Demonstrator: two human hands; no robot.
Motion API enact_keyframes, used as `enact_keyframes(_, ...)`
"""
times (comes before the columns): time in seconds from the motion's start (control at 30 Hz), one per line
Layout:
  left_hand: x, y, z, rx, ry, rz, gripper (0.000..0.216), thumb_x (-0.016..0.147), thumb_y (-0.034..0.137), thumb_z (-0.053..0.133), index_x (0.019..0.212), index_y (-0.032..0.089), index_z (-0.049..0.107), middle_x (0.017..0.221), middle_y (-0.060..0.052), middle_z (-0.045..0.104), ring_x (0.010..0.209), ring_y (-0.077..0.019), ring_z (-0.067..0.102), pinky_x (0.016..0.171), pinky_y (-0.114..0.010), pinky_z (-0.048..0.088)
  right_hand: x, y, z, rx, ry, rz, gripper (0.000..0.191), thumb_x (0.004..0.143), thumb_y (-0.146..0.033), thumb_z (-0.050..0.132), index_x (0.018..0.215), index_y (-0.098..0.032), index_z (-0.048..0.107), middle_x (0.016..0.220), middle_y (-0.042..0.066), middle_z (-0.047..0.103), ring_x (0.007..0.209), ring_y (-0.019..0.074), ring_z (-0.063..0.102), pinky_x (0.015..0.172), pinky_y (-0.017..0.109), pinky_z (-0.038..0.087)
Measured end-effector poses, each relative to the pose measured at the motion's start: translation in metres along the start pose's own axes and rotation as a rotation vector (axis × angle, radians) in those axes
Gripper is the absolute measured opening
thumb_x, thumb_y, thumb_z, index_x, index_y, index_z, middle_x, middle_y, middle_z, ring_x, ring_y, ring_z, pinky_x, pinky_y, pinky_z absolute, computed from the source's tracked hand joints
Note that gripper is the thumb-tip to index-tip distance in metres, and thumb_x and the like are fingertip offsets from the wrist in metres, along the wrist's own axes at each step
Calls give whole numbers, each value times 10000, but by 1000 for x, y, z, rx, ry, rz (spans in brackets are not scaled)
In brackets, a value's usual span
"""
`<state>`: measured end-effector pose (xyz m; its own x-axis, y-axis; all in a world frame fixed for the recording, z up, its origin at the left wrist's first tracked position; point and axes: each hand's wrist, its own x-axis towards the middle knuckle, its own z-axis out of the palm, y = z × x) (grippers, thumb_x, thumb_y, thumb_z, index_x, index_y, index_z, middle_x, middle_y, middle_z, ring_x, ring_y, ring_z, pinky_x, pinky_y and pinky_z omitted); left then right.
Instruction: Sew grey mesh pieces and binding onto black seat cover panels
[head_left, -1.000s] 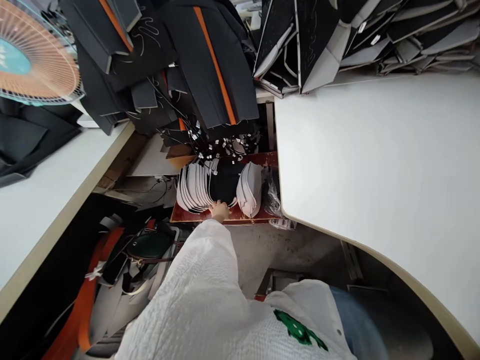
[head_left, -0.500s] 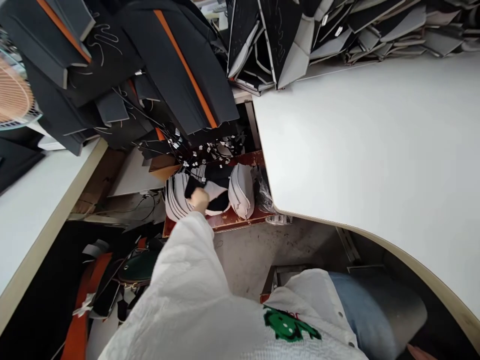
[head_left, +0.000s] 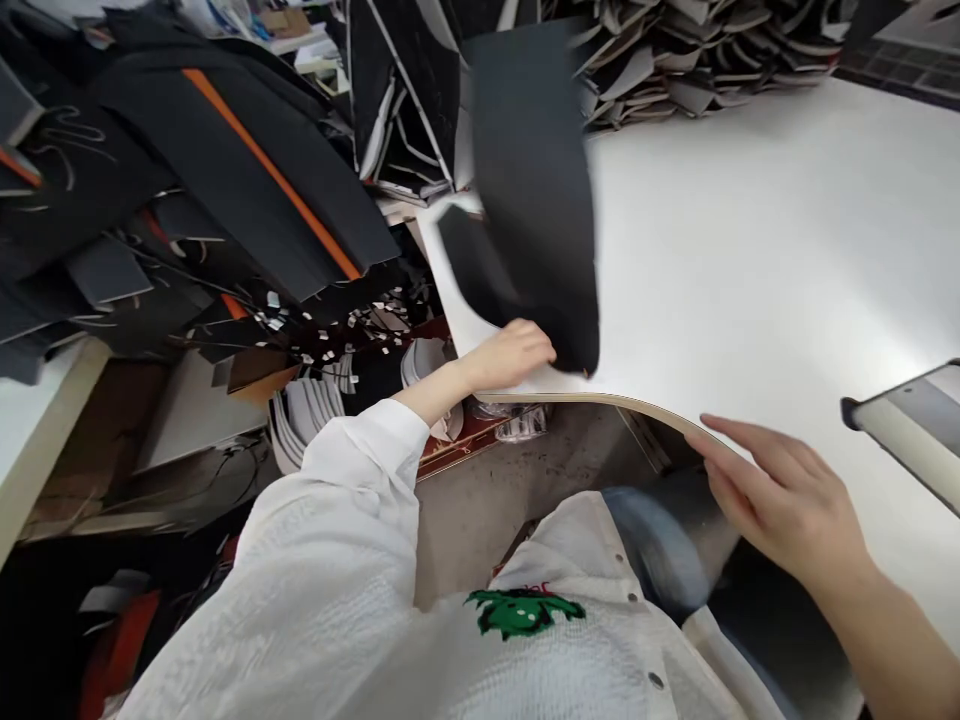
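Since the earlier frame your left hand [head_left: 510,355] has lifted the black panel [head_left: 536,200] off the shelf [head_left: 442,455], fingers clamped on its lower edge with the panel standing just above them at the desk [head_left: 750,250] corner, while your right hand [head_left: 780,495] lies released, and laying the panel flat seems the step in hand, needing that free hand to steady it.

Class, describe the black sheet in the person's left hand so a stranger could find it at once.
Start at the big white table. At its near left corner the left hand grips a black sheet. Unlike the stacked pieces behind, it stands upright on its own, plain black.
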<state>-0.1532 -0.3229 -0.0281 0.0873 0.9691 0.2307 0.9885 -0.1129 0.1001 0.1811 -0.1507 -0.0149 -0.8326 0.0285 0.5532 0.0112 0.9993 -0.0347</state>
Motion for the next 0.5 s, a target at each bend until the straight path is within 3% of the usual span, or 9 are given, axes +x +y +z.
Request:
enact_keyframes(0.03,13,6,5,-4,-77,112,280,931,165,320,974,182,596,975,-71,634,984,-180,555,935,-363,404,6,9,-2,-39,31,-31,392,851,-140,597,1223,-261,568,1195,46,639,1000,198,630,861,325,490)
enact_keyframes(0.1,28,9,8,7,-57,207,293,913,118,311,961,178,594,1052,-88,635,1057,-186,543,963,-359,402,15,30,-3,-96,70,-56,417,847,-143,600,1240,-275,547,1239,62,616,1085,229,603,895,356,477)
enact_keyframes(0.17,33,1,5,13,41,200,260,916,142,331,955,174,587,1210,-108,585,1194,-211,481,1016,-389,381,23,48,6,-118,56,-45,410,874,-182,565,1269,-280,519,1324,81,556,1214,258,524,971,404,437)
enact_keyframes(0.23,26,-13,0,3,124,138,207,925,229,393,998,184,581,1352,-119,486,1295,-243,398,1059,-434,349,31,65,24,-104,-49,-13,417,913,-258,508,1328,-268,472,1427,96,452,1322,272,411,1054,459,365)
enact_keyframes(0.3,10,-28,-5,-7,304,-80,211,917,323,452,1033,191,570,1388,-127,442,1311,-264,379,1062,-458,345,37,80,47,-77,-207,70,456,941,-364,441,1383,-250,423,1475,100,386,1360,283,350,1092,500,314)
enact_keyframes(0.4,-25,-38,-10,-34,729,-779,266,958,329,354,1018,161,551,1272,-123,503,1234,-238,446,1005,-408,409,38,101,76,-97,-378,315,544,946,-512,346,1407,-229,408,1472,111,386,1362,309,336,1082,520,322)
enact_keyframes(0.43,-36,-37,-12,-58,810,-1002,303,978,310,294,1013,147,547,1210,-111,529,1183,-222,482,968,-383,438,36,107,80,-122,-394,401,573,941,-547,321,1407,-225,412,1469,117,388,1361,318,335,1073,518,333)
enact_keyframes(0.5,-52,-32,-15,-102,801,-1147,344,997,317,276,1031,112,551,1081,-98,569,1013,-208,564,846,-365,502,29,117,84,-176,-375,531,623,932,-586,274,1413,-213,408,1470,133,378,1357,330,337,1061,517,344)
